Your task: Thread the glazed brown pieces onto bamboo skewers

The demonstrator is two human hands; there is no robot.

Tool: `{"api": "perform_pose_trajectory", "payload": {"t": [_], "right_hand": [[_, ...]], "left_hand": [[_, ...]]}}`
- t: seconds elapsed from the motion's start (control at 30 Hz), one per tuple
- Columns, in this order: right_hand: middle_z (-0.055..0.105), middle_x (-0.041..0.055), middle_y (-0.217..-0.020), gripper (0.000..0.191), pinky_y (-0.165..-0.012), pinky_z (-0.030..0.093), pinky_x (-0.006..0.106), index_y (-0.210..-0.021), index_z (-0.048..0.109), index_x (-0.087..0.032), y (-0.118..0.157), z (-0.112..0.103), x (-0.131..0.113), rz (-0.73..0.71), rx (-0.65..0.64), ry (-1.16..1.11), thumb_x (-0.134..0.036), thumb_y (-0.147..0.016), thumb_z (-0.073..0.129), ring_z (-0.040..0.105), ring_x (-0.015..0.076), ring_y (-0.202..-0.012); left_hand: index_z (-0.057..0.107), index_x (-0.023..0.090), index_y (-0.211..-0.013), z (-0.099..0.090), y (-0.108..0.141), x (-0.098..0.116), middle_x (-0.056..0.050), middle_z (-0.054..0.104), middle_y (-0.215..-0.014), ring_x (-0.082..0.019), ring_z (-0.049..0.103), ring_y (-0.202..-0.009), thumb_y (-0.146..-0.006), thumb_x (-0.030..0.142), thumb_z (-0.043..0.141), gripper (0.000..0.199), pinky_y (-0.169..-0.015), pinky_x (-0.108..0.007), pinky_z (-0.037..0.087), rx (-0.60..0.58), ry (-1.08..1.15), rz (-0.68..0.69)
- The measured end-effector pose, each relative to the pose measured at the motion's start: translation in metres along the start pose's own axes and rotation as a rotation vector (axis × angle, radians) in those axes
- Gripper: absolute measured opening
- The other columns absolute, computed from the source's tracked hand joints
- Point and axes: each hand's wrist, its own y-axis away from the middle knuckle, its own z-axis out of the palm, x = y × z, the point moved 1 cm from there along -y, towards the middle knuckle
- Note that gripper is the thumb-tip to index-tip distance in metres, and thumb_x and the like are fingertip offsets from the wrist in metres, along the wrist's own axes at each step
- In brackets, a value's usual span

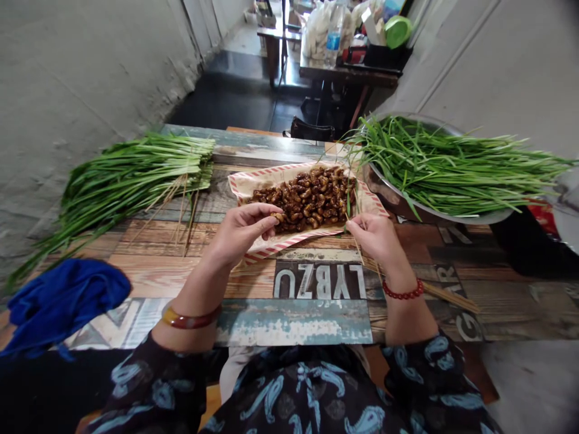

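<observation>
Brown morsels [312, 198] lie beyond upside-down tabletop letters [318, 281] including "LYBZ".

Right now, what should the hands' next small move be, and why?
Probably bring the left hand toward the right hand, so its brown piece meets the thin stick. The left hand pinches that piece, the right hand appears to grip the stick, and a gap separates them at the brown pile.

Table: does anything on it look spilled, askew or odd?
No spill stands out. The cloth is crumpled at the near left of the table, and the greens in the bowl poke well past its rim: both untidy.
</observation>
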Motion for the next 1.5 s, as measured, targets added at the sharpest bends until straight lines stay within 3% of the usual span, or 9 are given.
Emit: {"api": "perform_pose_trajectory", "payload": {"t": [0.3,0.5,0.63,0.7,0.9,1.07,1.23,1.5], "right_hand": [[0.064,0.0027,-0.058,0.026,-0.056,0.036,0.026,-0.061,0.066,-0.017,0.000,-0.004,0.001,-0.025,0.035,0.010,-0.031,-0.079,0.053,0.055,0.0151,-0.057],[0.066,0.0045,-0.062,0.029,-0.056,0.035,0.027,-0.071,0.069,-0.018,0.006,0.000,0.000,-0.116,-0.058,0.146,-0.039,-0.085,0.056,0.059,0.0177,-0.058],[0.064,0.0055,-0.066,0.038,-0.059,0.036,0.029,-0.080,0.068,-0.017,0.012,-0.009,-0.009,-0.231,0.102,0.125,-0.042,-0.095,0.044,0.058,0.0176,-0.061],[0.061,0.0037,-0.065,0.039,-0.060,0.038,0.028,-0.083,0.068,-0.017,0.017,-0.010,-0.019,-0.266,0.089,0.020,-0.039,-0.097,0.039,0.056,0.0161,-0.061],[0.058,-0.0015,-0.063,0.029,-0.057,0.039,0.025,-0.093,0.067,-0.019,0.036,0.017,-0.053,-0.239,-0.208,-0.334,-0.038,-0.096,0.046,0.054,0.0126,-0.057],[0.065,0.0009,-0.073,0.019,-0.062,0.041,0.025,-0.086,0.066,-0.019,0.041,0.041,-0.064,-0.293,-0.195,-0.352,-0.032,-0.091,0.053,0.056,0.0134,-0.065],[0.054,-0.0034,-0.060,0.017,-0.056,0.035,0.024,-0.078,0.062,-0.019,0.041,0.046,-0.062,-0.275,-0.170,-0.329,-0.031,-0.089,0.056,0.048,0.0116,-0.055],[0.052,-0.0028,-0.061,0.021,-0.056,0.034,0.025,-0.069,0.055,-0.020,0.039,0.046,-0.066,-0.340,-0.145,-0.264,-0.028,-0.088,0.054,0.045,0.0113,-0.056]], "left_hand": [[0.074,0.017,-0.088,-0.001,-0.001,-0.003,0.000,0.062,-0.062,-0.008,0.052,-0.052,-0.073,0.026,0.075,0.018,-0.050,-0.020,0.040,-0.019,0.044,-0.005],[0.075,0.017,-0.096,-0.001,0.003,-0.004,-0.001,0.063,-0.071,-0.007,0.054,-0.057,-0.073,0.024,0.075,0.023,-0.055,-0.020,0.044,-0.086,0.161,0.001],[0.076,0.021,-0.097,-0.001,0.004,-0.005,-0.002,0.061,-0.083,-0.007,0.056,-0.063,-0.076,0.023,0.072,0.021,-0.060,-0.021,0.046,-0.143,0.178,0.082],[0.076,0.021,-0.097,0.000,0.004,-0.005,-0.003,0.060,-0.088,-0.007,0.057,-0.065,-0.078,0.024,0.071,0.020,-0.061,-0.021,0.047,-0.165,0.149,0.125],[0.074,0.021,-0.104,0.008,0.007,-0.003,-0.003,0.059,-0.089,-0.008,0.056,-0.068,-0.080,0.026,0.070,0.024,-0.062,-0.021,0.047,-0.205,0.054,0.186],[0.070,0.020,-0.108,0.020,0.011,-0.007,-0.002,0.058,-0.084,-0.008,0.055,-0.068,-0.081,0.026,0.069,0.028,-0.061,-0.021,0.046,-0.303,0.100,0.136],[0.064,0.018,-0.116,0.028,0.012,-0.010,-0.001,0.058,-0.082,-0.009,0.054,-0.071,-0.080,0.026,0.070,0.037,-0.064,-0.021,0.045,-0.326,0.196,0.113],[0.066,0.014,-0.083,0.029,0.015,-0.004,-0.003,0.060,-0.075,-0.012,0.055,-0.070,-0.080,0.033,0.070,0.020,-0.065,-0.024,0.045,-0.256,0.099,0.040]]}}
